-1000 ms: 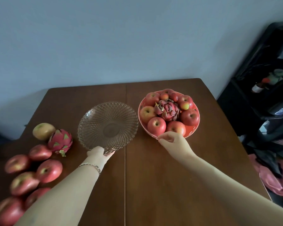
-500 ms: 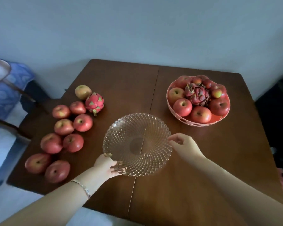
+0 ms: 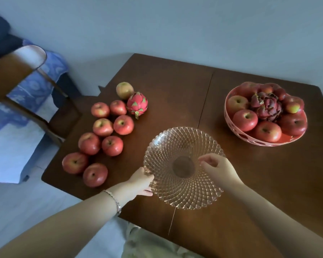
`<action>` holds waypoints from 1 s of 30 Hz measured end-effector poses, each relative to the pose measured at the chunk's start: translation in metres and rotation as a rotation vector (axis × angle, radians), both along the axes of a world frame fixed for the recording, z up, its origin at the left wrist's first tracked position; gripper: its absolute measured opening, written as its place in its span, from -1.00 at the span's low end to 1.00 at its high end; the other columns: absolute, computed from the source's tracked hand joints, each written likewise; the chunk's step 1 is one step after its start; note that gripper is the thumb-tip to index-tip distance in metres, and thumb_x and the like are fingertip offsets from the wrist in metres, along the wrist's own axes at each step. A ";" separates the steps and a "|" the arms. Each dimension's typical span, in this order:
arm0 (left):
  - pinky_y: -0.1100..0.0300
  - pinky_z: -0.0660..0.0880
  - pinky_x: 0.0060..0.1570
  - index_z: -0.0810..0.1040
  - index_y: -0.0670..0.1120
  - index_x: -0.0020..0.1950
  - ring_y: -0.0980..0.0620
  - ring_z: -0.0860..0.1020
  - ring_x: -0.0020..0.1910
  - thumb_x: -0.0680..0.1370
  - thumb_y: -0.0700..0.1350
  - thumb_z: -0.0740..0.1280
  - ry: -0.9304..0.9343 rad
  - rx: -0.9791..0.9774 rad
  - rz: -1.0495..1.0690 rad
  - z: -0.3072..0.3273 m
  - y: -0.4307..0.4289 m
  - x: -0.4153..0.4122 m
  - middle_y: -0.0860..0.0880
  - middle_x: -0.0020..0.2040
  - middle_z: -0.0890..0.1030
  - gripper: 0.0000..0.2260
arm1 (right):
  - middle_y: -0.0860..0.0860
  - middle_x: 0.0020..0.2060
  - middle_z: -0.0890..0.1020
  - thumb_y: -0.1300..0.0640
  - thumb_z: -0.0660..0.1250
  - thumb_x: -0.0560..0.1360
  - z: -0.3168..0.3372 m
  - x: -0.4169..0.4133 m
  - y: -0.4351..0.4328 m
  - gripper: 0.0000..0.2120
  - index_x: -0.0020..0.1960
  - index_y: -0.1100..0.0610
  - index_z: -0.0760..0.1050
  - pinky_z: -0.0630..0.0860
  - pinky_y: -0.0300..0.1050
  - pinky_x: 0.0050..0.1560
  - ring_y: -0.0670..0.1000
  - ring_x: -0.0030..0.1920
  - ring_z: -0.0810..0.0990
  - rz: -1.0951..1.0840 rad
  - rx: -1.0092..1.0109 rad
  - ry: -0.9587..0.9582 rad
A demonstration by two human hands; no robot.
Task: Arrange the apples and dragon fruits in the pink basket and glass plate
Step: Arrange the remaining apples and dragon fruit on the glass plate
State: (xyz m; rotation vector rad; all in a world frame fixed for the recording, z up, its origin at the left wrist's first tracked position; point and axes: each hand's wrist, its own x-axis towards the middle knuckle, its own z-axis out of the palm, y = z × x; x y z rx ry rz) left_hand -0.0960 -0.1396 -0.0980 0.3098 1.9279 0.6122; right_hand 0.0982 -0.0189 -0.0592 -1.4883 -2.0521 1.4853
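Note:
The cut-glass plate [image 3: 183, 144] sits empty near the table's front middle. My left hand [image 3: 141, 183] grips its left rim, thumb on top. My right hand [image 3: 217, 167] lies over the plate's right side with fingers curled; I cannot tell whether it holds the rim. The pink basket [image 3: 229, 116] stands at the back right, filled with several apples and a dark dragon fruit [image 3: 266, 107]. Several loose red apples [image 3: 112, 145] lie in a cluster on the table's left side. At the cluster's far end sit a bright pink dragon fruit [image 3: 137, 103] and a greenish apple [image 3: 124, 90].
The brown wooden table [image 3: 250, 183] has a seam down its middle. A wooden chair [image 3: 26, 75] with blue patterned cloth stands off the left edge. A pale wall runs behind the table.
The glass plate has slid toward the table's front, away from the basket. My right hand left the basket's rim and came to the plate's right side. The view swung left.

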 end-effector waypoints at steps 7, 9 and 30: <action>0.18 0.46 0.00 0.54 -0.03 0.12 0.00 0.57 0.05 0.58 -0.08 0.18 0.484 0.134 -0.467 0.037 -0.012 -0.114 0.01 0.06 0.62 -0.81 | -0.07 -0.02 0.59 0.18 0.31 0.49 0.002 -0.114 -0.028 -0.79 0.11 0.01 0.51 0.48 -0.33 -0.04 -0.10 -0.06 0.56 0.086 0.074 -0.034; 0.15 0.46 0.09 0.53 -0.03 0.17 0.00 0.55 0.09 0.58 -0.10 0.20 0.604 0.166 -0.525 0.043 -0.012 -0.148 0.02 0.11 0.61 -0.79 | 0.00 0.12 0.52 0.17 0.32 0.46 -0.001 -0.160 -0.030 -0.61 0.28 0.03 0.40 0.49 -0.18 0.08 -0.04 0.00 0.54 0.125 0.137 -0.063; -0.02 0.43 0.10 0.17 0.17 0.44 -0.22 0.38 0.19 0.48 -0.03 0.31 0.701 -0.022 -0.810 -0.007 0.042 -0.254 -0.07 0.43 0.17 -0.43 | 0.04 0.12 0.40 0.05 0.55 0.19 -0.023 -0.270 -0.014 -0.35 0.15 -0.23 0.33 0.41 -0.31 -0.09 -0.08 -0.06 0.50 -0.201 0.010 -0.037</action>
